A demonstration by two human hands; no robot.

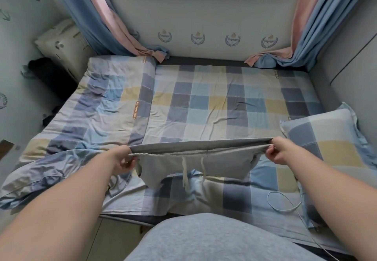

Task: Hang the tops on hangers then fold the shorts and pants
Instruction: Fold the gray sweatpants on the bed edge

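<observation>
Shorts (193, 161) pinched: left hand (124, 159), right hand (278, 151) (duvet lettering (135, 109) blurred).

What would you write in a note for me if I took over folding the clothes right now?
Hands: the left hand grips the left end of the grey shorts at the waistband; the right hand grips the right end.
Things: the grey shorts are held stretched above the checked bed, legs and drawstrings hanging.
Done: cannot tell; no tops or hangers are in view.
Left: lay the shorts down and fold them; any pants are out of view.
</observation>
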